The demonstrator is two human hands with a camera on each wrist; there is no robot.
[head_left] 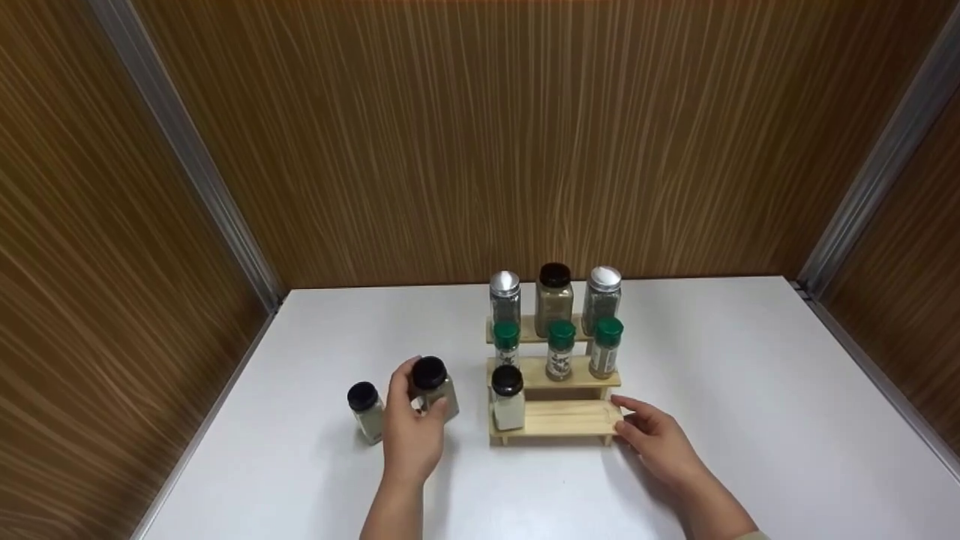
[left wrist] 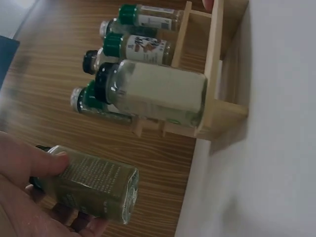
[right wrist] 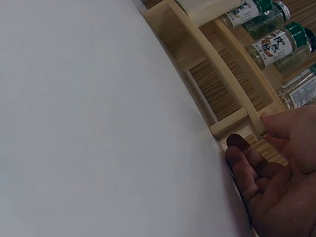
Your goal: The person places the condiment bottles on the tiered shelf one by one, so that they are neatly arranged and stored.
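My left hand [head_left: 412, 439] holds a glass spice jar [left wrist: 96, 185] with a black cap, thumb on one side and fingers round the other. That jar, filled with greenish-brown powder, is a little left of a three-tier wooden spice rack [head_left: 566, 420]. At the right end of the rack's lowest shelf, my right hand [head_left: 664, 446] grips the wood, its thumb on the shelf edge in the right wrist view. A black-capped jar of pale powder [head_left: 510, 411] stands at the left end of that shelf. Another black-capped jar [head_left: 370, 421] stands on the table, left of my left hand.
Three small green-capped bottles [head_left: 560, 361] line the middle shelf. On the top shelf a black-capped jar [head_left: 555, 304] stands between two silver-capped shakers [head_left: 602, 300]. The white table [head_left: 750, 360] meets wood-grain panels [head_left: 525, 150] at the back and sides.
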